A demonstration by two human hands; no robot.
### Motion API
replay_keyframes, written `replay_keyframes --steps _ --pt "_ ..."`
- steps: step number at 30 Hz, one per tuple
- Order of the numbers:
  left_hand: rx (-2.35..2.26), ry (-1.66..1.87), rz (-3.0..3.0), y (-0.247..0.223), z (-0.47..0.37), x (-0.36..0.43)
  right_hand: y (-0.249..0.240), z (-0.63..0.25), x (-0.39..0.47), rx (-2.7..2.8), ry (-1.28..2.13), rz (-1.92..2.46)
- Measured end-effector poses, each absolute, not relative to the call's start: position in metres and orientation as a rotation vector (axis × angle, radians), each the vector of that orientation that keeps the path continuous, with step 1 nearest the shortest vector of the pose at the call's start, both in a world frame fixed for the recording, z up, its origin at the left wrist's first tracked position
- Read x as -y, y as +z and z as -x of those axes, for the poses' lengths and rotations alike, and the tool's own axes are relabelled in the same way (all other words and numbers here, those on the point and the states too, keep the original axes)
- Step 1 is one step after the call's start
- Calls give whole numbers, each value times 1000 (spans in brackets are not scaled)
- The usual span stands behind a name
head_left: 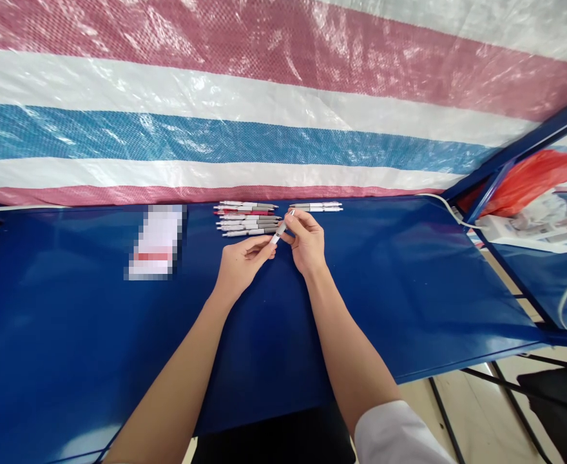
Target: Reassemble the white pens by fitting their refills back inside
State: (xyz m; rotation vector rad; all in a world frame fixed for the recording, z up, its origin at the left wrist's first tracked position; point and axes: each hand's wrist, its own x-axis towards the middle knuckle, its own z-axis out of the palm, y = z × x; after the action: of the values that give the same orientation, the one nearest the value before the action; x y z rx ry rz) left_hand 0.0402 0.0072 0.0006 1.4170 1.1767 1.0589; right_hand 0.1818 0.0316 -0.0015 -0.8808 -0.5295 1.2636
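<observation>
Holding one pen (283, 227) across both hands, beside the pile (245, 224)

Taking the pile of pens as the landmark, the striped tarp (216, 138) rises behind it, and the blue table (384, 309) lies under it and spreads to both sides. Well off to its right is a red bag (529, 183) with white packaging (529, 232) beneath. To its left lies a blurred item (155, 241), too pixelated to identify.

The left hand (241, 265) is just in front of the pile, pinching the pen's lower, white end between thumb and fingers. The right hand (307, 241) is just right of the pile, its thumb and fingertips closed on the upper part. A few pens (316, 207) lie behind that hand, to the right of the pile.

The pen is tilted, up off the table, at the pile's near right corner. The step in hand looks like close two-handed work on this single pen; whether it is being twisted, pushed or only steadied, I cannot tell. Any next move seems to call for a light, firm pinch at both ends, keeping its parts in line.
</observation>
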Motion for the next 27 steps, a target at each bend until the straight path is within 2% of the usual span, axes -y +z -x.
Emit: replay_keyframes --steps 6,12,27 --pt "-1184 1071 -1416 2 -41 -6 -1 -181 -30 557 1253 891" --pt "-927 828 -1118 2 -34 -9 1 -182 -27 600 1373 785" --pt "-1130 1007 -1373 -1 -38 -8 -2 -181 -32 544 1273 893"
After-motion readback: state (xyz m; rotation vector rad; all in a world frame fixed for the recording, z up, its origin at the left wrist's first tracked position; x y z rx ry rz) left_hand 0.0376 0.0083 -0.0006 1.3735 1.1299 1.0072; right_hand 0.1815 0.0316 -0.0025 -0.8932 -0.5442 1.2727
